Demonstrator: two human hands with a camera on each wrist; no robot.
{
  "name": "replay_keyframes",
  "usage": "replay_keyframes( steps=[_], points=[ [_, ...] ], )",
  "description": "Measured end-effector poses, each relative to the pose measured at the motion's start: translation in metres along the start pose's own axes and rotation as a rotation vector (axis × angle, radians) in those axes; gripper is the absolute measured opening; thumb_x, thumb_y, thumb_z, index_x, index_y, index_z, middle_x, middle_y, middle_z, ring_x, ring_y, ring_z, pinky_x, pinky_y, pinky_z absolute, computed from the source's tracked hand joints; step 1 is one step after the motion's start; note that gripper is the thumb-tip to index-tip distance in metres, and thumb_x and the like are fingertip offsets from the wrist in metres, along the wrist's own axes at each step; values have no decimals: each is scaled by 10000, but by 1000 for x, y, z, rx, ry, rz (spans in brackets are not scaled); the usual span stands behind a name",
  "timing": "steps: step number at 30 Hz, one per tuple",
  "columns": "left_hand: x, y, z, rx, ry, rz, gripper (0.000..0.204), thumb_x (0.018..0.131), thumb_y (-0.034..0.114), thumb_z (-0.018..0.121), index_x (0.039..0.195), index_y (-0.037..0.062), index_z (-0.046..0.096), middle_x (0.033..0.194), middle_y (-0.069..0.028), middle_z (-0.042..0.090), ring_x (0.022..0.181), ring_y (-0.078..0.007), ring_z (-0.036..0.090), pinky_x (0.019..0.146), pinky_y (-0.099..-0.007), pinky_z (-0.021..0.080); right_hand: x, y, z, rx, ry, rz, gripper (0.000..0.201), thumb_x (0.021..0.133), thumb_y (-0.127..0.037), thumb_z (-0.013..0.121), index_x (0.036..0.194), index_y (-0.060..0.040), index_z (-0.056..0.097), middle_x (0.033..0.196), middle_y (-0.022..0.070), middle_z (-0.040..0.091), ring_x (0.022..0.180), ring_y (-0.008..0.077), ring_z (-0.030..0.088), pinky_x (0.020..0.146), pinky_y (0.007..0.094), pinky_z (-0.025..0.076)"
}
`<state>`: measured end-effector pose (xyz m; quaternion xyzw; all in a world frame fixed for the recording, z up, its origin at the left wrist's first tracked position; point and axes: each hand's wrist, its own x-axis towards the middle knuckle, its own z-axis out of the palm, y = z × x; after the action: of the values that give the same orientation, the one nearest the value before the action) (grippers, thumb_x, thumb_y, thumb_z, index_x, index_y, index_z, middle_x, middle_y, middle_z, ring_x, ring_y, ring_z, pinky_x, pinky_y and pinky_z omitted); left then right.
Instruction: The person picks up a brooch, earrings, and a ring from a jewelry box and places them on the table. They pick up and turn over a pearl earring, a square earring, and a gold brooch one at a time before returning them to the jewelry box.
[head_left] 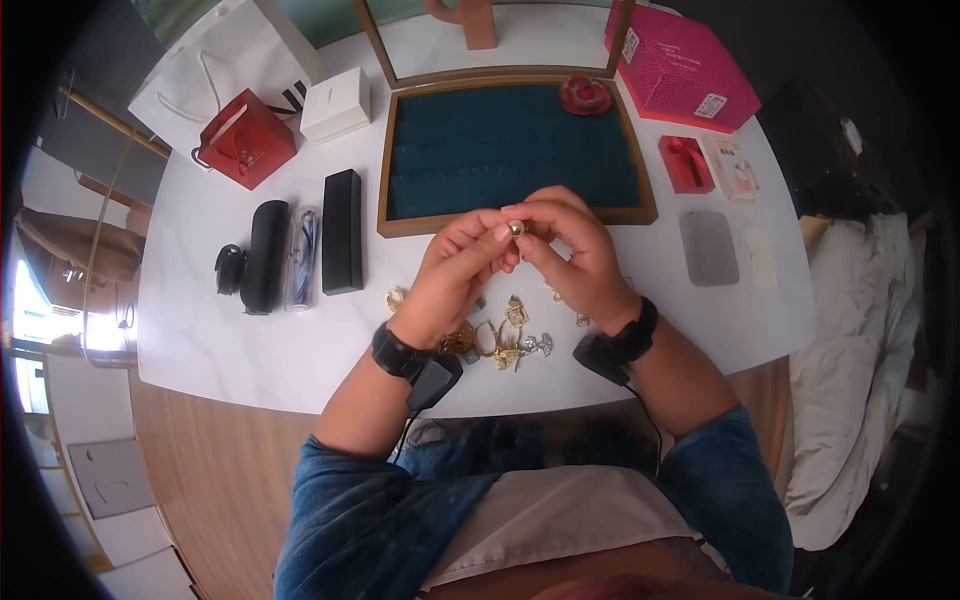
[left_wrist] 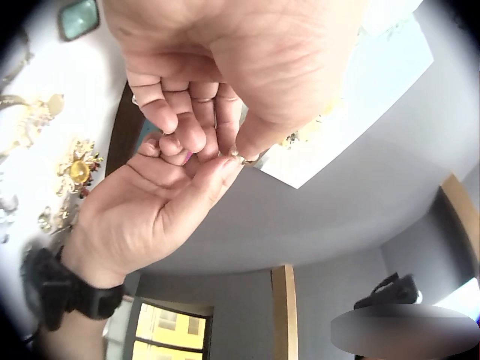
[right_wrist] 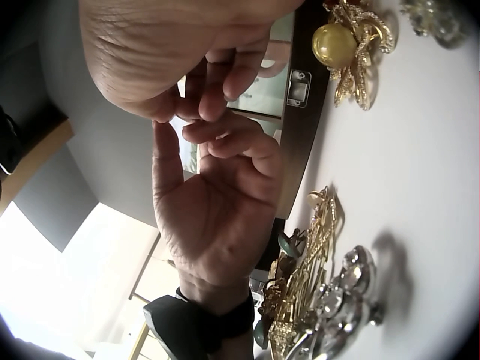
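While both hands are raised over the counter [head_left: 250, 345], the small gold piece [head_left: 517, 229] is between their fingertips, just beyond the near edge of the jewellery pile [head_left: 505, 345]. The left hand [head_left: 455, 268] pinches it from the left and the right hand [head_left: 575, 255] from the right, fingers narrow and curled. Its rounded, shiny face points up to the head camera; its long axis I cannot tell, because the fingers cover the rest.

The left wrist view shows a brooch with a yellow stone [left_wrist: 79, 171] and a blue-green stone [left_wrist: 79, 19], whose details are not clear from the head. The right wrist view shows a large yellow bead [right_wrist: 334, 45] and a metal latch [right_wrist: 299, 88], but there the gold piece is hidden.

At far left stand a white bag [head_left: 215, 75] and a red bag [head_left: 245, 140]; nearer lies a black case [head_left: 266, 255], then a long black box [head_left: 342, 230]. In the far middle is the open wooden case [head_left: 515, 150], a red flower [head_left: 585, 95] on its right part. At right are a pink box [head_left: 688, 70] and a grey flat thing [head_left: 709, 248]. The hands and wrists block part of the jewellery pile.
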<state>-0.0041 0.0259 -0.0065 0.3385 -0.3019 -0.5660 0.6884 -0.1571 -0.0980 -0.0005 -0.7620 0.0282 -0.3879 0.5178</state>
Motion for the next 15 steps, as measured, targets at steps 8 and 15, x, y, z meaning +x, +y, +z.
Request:
replay_keyframes(
  steps=[8,15],
  points=[
    [1,-3,-2,39,13,65,233,1074,143,626,1268,20,659,1152,-61,708,951,-106,639,880,-256,507,-2,3,1,10,1,16,372,976,36,645,1346,-1,624,1211,67,592,903,77,603,813,239,500],
    [1,0,6,116,118,159,238,1029,24,658,1267,30,662,1083,-39,741,956,-96,670,859,-248,526,-5,10,6,51,81,35,359,961,36,681,1314,-7,624,1204,90,631,869,87,654,782,244,530]
  ],
)
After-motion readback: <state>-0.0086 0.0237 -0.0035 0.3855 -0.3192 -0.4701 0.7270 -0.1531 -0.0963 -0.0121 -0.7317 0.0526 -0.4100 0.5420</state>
